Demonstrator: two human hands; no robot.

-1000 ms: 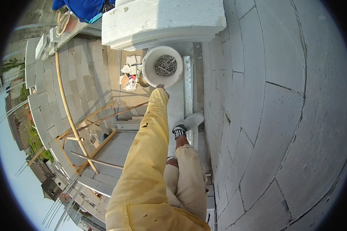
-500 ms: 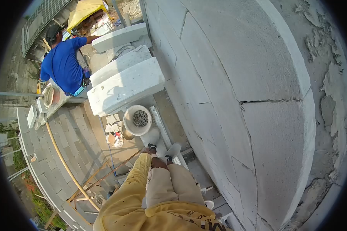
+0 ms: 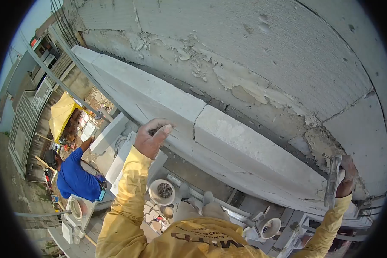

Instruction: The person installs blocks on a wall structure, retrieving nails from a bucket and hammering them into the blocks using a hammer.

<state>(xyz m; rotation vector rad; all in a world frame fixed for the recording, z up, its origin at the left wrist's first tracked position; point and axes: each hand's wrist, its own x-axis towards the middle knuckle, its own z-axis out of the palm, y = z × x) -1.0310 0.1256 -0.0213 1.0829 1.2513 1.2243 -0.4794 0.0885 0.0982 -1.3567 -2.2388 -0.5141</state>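
My left hand [image 3: 149,139] is raised in front of the block wall, its fingers curled round a few dark nails [image 3: 152,132]. A thin tip shows between thumb and forefinger. My right hand [image 3: 347,177], at the far right, is closed round a worn grey metal tool, apparently a hammer [image 3: 332,182], held upright near the wall's right end. Between the hands runs the low wall of pale blocks [image 3: 241,135], with a vertical joint near its middle. Below my left hand stands a white bucket [image 3: 161,201] holding several nails.
A taller wall [image 3: 228,47] with crumbly mortar rises behind the low one, a narrow gap between. A co-worker in a blue shirt [image 3: 79,178] is at the left near pale blocks [image 3: 109,135]. Another bucket [image 3: 270,228] stands lower right; a metal pole [image 3: 60,81] crosses the upper left.
My view has swung up from the floor to the top of the low wall. My left hand has risen from near my legs; my right hand has come into view with the tool.
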